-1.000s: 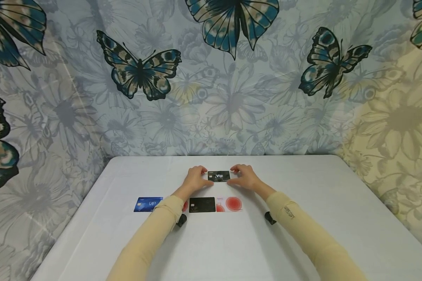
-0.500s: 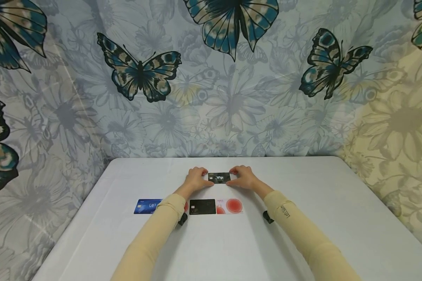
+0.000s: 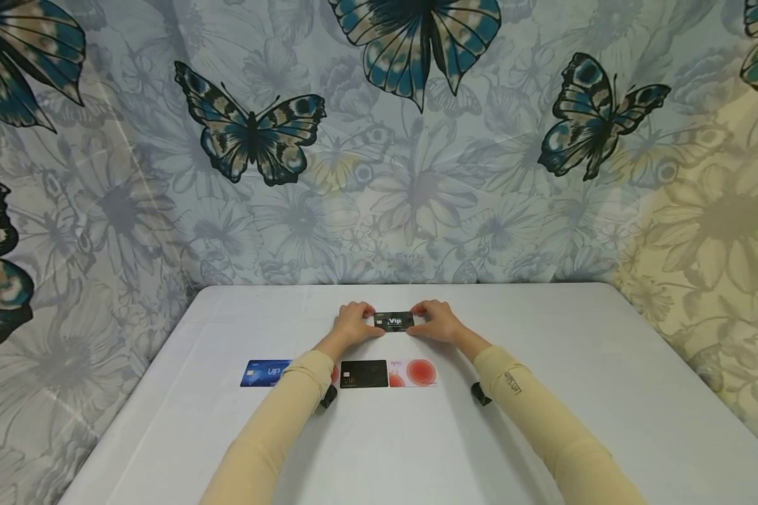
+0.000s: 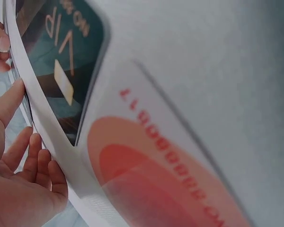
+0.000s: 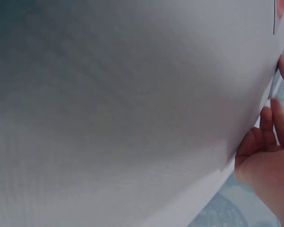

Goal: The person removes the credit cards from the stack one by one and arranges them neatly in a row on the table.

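Note:
A small black VIP card [image 3: 394, 322] lies near the far edge of the table, between my two hands. My left hand [image 3: 351, 323] holds its left end, thumb at the near corner and forefinger at the far one. At the right end my right hand [image 3: 439, 322] grips it the same way. In the left wrist view the left thumb [image 4: 12, 101] touches the card, which shows as a thin dark line. The right wrist view has the right hand [image 5: 267, 161] at the frame's edge, its outer fingers curled.
Nearer than the hands, a row of cards lies on the white table [image 3: 543, 365]: a blue VIP card [image 3: 264, 373], a mostly covered red-patterned card [image 3: 335, 375], a black VIP card [image 3: 363, 374] and a white card with red circles [image 3: 413, 373]. The left forearm overlaps the row.
The whole scene sits slightly lower in the head view. The right forearm has shifted a little inward, and the right forefinger is closer to the card's corner. The cards keep their layout.

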`<control>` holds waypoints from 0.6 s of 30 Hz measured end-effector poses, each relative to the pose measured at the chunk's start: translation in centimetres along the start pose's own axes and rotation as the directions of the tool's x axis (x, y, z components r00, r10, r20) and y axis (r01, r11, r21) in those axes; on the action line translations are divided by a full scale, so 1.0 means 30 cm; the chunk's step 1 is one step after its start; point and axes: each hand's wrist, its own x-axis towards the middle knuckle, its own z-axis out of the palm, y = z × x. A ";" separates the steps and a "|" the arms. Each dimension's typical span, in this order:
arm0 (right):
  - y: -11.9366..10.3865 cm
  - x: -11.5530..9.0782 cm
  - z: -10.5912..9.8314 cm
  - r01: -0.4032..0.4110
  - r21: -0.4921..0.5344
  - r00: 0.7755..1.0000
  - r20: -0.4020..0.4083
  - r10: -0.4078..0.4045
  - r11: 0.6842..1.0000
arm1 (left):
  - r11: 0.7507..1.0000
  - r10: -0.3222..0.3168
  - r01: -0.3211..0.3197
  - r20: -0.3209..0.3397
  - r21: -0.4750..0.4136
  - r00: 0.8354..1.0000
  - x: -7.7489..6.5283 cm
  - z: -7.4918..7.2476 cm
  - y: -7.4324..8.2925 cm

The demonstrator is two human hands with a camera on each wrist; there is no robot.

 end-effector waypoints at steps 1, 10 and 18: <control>0.000 -0.001 0.001 0.000 0.006 1.000 -0.003 0.000 1.000 | 1.000 0.002 -0.002 -0.002 -0.003 1.000 -0.001 0.001 0.000; 0.007 -0.002 0.008 0.021 0.036 0.999 -0.033 -0.020 0.999 | 1.000 0.022 -0.022 -0.014 -0.016 1.000 -0.002 0.010 -0.007; 0.003 -0.012 0.014 0.052 0.102 0.997 -0.064 -0.046 0.993 | 0.994 0.038 -0.043 -0.042 -0.105 0.998 -0.011 0.008 0.000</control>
